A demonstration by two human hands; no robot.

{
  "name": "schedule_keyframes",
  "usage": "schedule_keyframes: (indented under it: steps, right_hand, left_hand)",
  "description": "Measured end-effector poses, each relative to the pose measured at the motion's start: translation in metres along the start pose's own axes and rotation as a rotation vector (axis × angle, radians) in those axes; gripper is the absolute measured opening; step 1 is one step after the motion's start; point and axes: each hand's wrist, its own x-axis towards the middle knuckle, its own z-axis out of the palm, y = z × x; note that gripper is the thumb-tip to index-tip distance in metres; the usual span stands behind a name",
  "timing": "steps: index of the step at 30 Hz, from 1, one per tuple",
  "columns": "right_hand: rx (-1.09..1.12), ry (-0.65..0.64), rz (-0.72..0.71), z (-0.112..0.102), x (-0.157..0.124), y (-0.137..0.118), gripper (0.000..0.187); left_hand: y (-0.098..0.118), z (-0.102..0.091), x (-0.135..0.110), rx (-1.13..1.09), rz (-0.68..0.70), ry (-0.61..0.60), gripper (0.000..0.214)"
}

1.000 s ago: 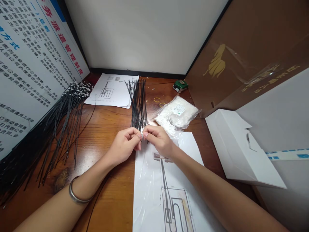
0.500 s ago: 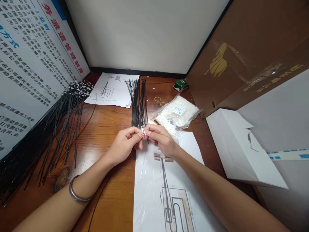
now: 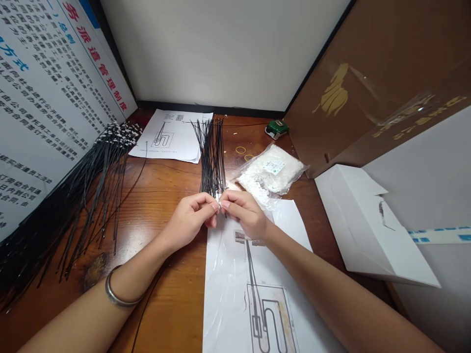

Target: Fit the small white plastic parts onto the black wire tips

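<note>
My left hand (image 3: pixel 196 213) is closed in a pinch, thumb against forefinger. A thin black wire (image 3: pixel 147 304) runs up beneath my left forearm toward this hand; its end is hidden in the fingers. Opposite it, my right hand (image 3: pixel 245 211) pinches a tiny white connector (image 3: pixel 220 206), largely covered by the fingertips. The two hands meet tip to tip over the top edge of a printed drawing sheet (image 3: pixel 224 294). Just beyond the fingers lies a bundle of black wires (image 3: pixel 212 157), its near ends showing white pieces.
Left, a large pile of black wires (image 3: pixel 91 181) with white ends leans by a printed board (image 3: pixel 47 98). Papers (image 3: pixel 147 132) lie at the back. To the right are a plastic bag of white pieces (image 3: pixel 274 169), rubber bands (image 3: pixel 240 150), a green tape measure (image 3: pixel 276 129) and a white box (image 3: pixel 360 225).
Both hands keep nearly the same place, fingertips together, with only a slight shift of the fingers. The view has moved very slightly; nothing else differs.
</note>
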Motion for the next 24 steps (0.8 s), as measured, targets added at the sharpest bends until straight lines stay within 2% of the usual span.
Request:
schedule_keyframes:
  steps: [10, 24]
  right_hand:
    - [-0.168, 0.040, -0.142, 0.0015, -0.0011, 0.0004, 0.024]
    - [-0.092, 0.042, -0.103, 0.0036, -0.0014, 0.0001, 0.024]
  left_hand:
    - [0.0021, 0.0010, -0.0006, 0.032, 0.010, 0.056, 0.018]
    - [0.0028, 0.0026, 0.0007, -0.061, -0.037, 0.098, 0.019]
